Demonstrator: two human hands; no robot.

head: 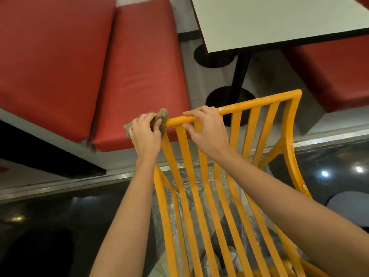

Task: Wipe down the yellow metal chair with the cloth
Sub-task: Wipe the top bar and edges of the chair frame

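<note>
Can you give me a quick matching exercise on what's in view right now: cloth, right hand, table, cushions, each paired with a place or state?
Things:
1. cloth
2. right hand
3. table
4. cushions

Places or states:
A. red, on the bench at left
B. bunched in the left hand at the chair's top corner
C. white top, beyond the chair
D. gripping the top rail

Pairs: 1-B, 2-D, 3-C, 4-A
</note>
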